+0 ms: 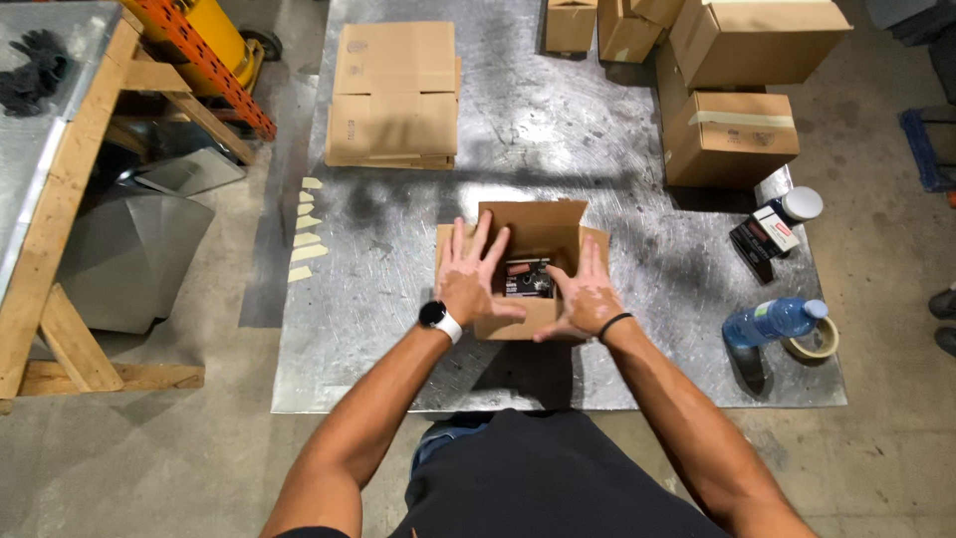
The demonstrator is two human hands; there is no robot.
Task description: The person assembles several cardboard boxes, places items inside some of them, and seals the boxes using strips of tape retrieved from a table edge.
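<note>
A small open box of plain brown cardboard sits mid-tabletop, a scuffed, shiny metal sheet. Both hands flank it: the left hand lies flat over the left flap, fingers spread; the right hand presses the near right flap, fingers open. Dark parts, perhaps hardware, lie inside between the hands.

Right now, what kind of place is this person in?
Probably a warehouse or workshop. Cardboard boxes are stacked on a metal table, the floor is bare concrete, and both hands rest on a small open box.
</note>
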